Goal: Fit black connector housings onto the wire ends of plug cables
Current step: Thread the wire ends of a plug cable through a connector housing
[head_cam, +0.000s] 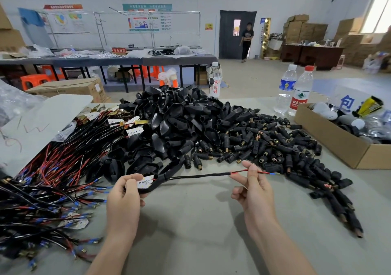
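Centre frame, low over worktop (190, 221): cable (198, 176) stretched between hands. Left hand (124, 196) curled round white-plate end; right hand (254, 188) pinches red and black leads (273, 173) between thumb and forefinger, other fingers loosely curled.

Risks, as judged:
- thin leads splay or bend at housing mouth
- blue tips snag
- pinch slips, cable sags into pile

Cable: black sleeve, limp, slight droop mid-span. Housings (175, 114) heaped behind, upper centre.
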